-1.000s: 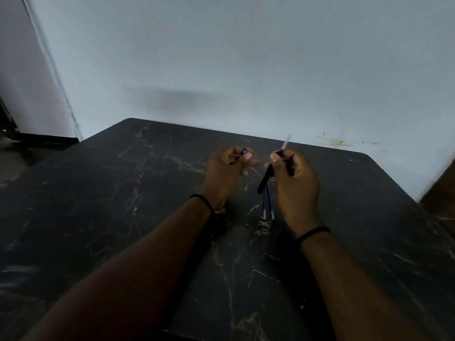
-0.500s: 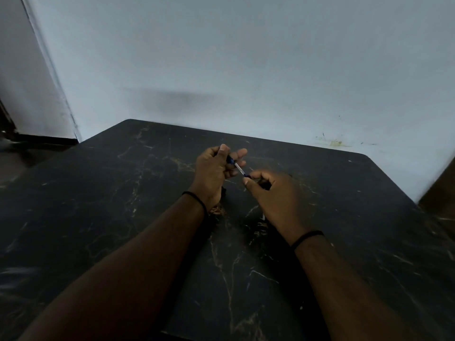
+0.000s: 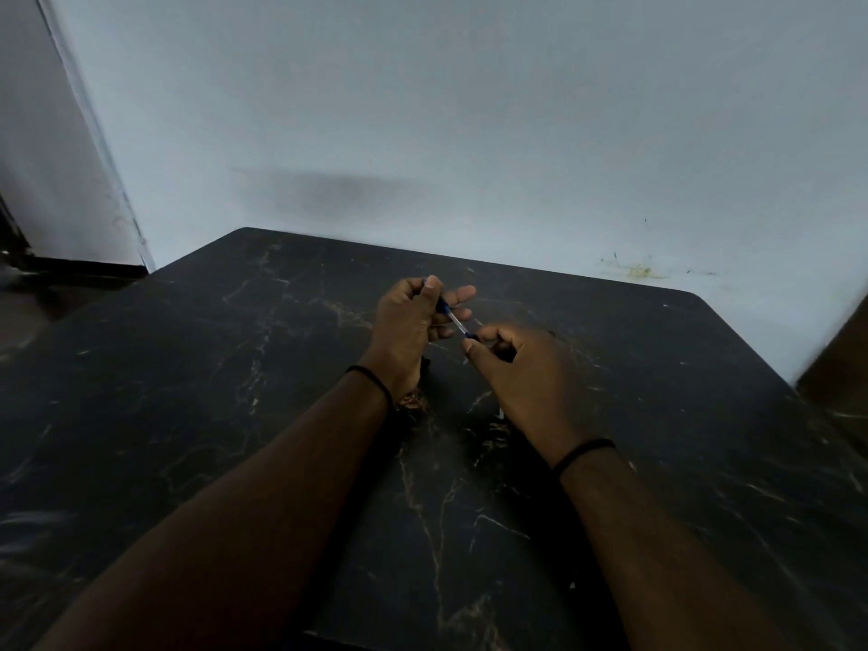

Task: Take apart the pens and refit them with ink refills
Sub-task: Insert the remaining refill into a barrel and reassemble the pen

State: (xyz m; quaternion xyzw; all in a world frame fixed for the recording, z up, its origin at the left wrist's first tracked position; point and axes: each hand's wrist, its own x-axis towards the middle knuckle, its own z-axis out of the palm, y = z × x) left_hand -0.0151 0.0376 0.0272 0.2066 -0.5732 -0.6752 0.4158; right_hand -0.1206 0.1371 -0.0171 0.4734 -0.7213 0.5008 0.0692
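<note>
Above the middle of the black marble table [image 3: 235, 415], my left hand [image 3: 413, 321] pinches a small blue pen part between thumb and forefinger. A thin clear ink refill [image 3: 454, 321] runs from that part down to the right. My right hand [image 3: 521, 373] grips the dark pen barrel [image 3: 471, 340], whose tip meets the lower end of the refill. Most of the barrel is hidden inside my right fist. Other pens that lay on the table are covered by my right hand.
A pale wall rises just behind the table's far edge [image 3: 469, 260]. The table's right corner [image 3: 704, 303] is rounded, with a brown surface [image 3: 840, 364] beyond it. To the left the floor [image 3: 28, 312] lies lower.
My right hand came down and to the left, bringing the barrel and refill to my left hand. The refill, which pointed up a second ago, now spans between both hands.
</note>
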